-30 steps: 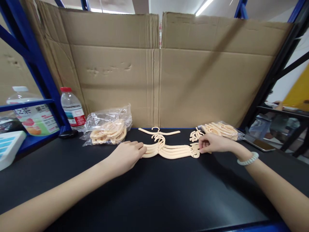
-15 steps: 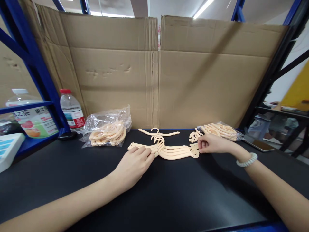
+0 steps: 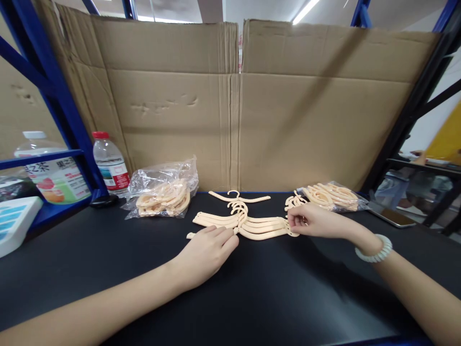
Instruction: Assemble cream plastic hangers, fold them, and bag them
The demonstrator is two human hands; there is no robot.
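Squaring a stack of cream plastic hangers (image 3: 252, 225) mid black counter (image 3: 252, 298): left hand (image 3: 211, 250) flat on its left arms, fingers together; right hand (image 3: 309, 222) pinching right tips. Best keep hooks nested, press lightly.

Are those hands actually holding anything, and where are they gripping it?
Nothing is lifted. The right hand pinches the right end of the fanned stack of hangers lying on the table; the left hand rests flat on its left arms.
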